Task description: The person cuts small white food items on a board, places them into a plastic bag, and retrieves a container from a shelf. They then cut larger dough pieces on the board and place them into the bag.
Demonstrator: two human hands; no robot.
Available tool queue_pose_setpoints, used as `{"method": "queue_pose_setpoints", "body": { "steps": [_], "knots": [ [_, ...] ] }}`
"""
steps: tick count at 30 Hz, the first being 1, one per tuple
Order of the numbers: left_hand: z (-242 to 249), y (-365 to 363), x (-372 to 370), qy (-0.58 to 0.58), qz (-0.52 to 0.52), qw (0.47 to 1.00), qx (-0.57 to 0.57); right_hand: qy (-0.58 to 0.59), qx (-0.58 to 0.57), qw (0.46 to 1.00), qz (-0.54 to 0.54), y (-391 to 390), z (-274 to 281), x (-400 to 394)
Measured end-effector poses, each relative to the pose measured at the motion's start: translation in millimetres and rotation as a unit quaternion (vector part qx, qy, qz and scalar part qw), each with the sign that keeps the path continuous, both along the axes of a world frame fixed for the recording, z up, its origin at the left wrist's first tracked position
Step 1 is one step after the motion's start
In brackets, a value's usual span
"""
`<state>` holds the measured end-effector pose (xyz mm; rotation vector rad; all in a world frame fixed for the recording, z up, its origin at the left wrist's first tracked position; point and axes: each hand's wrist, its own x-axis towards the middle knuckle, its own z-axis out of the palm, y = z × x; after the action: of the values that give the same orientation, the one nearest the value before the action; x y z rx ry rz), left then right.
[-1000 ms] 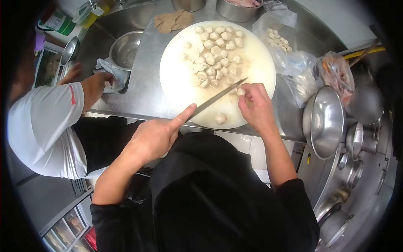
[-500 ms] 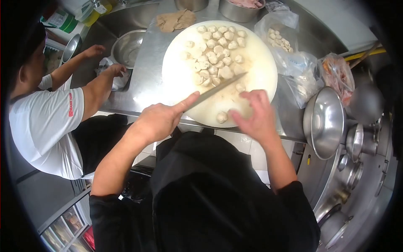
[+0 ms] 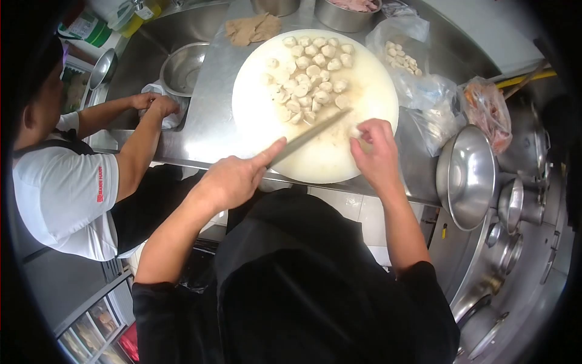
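A knife [image 3: 312, 134] is gripped in my left hand [image 3: 233, 181], its blade slanting up and right over the round white cutting board [image 3: 254, 124]. Pale balls and cut pieces [image 3: 315, 71] lie clustered on the upper and middle board, just beyond the knife tip. My right hand [image 3: 377, 148] is over the board's right edge, its fingers curled in toward the thumb. Something small and pale shows at its fingertips, partly hidden by them.
A co-worker [image 3: 66, 182] stands at the left, both hands on a cloth or bag [image 3: 173, 118] by the sink. A metal bowl [image 3: 185, 68] sits there. Plastic bags [image 3: 424, 91] and a large steel bowl [image 3: 468, 176] are at right. A brown cloth [image 3: 251, 29] lies behind.
My right hand has moved up slightly and its fingers have drawn together. The single balls near the board's front edge and beside the knife tip no longer show there. The co-worker's hands have come together.
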<state>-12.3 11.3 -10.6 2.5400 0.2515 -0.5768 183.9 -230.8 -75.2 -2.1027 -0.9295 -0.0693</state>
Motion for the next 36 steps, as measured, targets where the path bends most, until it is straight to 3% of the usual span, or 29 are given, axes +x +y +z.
{"method": "queue_pose_setpoints", "body": {
  "steps": [8, 17, 20, 23, 26, 29, 32, 36],
  "knots": [
    [42.1, -17.9, -8.4, 0.047, -0.029, 0.998, 0.042, 0.013, -0.037, 0.999, 0.007, 10.0, 1.3, 6.3],
    [11.2, -15.7, 11.6, 0.032, -0.033, 0.999, 0.006, 0.006, -0.038, 0.999, 0.02, 4.1, 0.6, 5.5],
    [16.1, -10.0, 9.3, 0.054, -0.049, 0.996, 0.053, -0.02, -0.068, 0.996, 0.053, 7.1, 13.1, 5.9],
    [37.3, -8.3, 3.0, 0.054, -0.064, 0.991, 0.101, -0.084, -0.175, 0.976, 0.099, 1.8, 15.8, 17.2],
    [48.5, 7.6, -19.0, 0.002, -0.072, 0.991, 0.115, -0.071, -0.178, 0.976, 0.1, 1.3, 18.5, 21.0],
    [62.1, 14.3, -48.2, 0.014, -0.072, 0.991, 0.116, 0.041, -0.107, 0.992, 0.055, 2.2, 3.4, 31.7],
    [44.6, 9.3, -58.4, 0.014, -0.076, 0.995, 0.065, 0.135, -0.067, 0.986, 0.072, 22.3, 14.2, 42.4],
    [24.0, -10.5, -29.7, 0.015, -0.032, 0.999, -0.024, -0.05, -0.042, 0.994, 0.091, 63.6, 4.9, 86.6]
  ]
}}
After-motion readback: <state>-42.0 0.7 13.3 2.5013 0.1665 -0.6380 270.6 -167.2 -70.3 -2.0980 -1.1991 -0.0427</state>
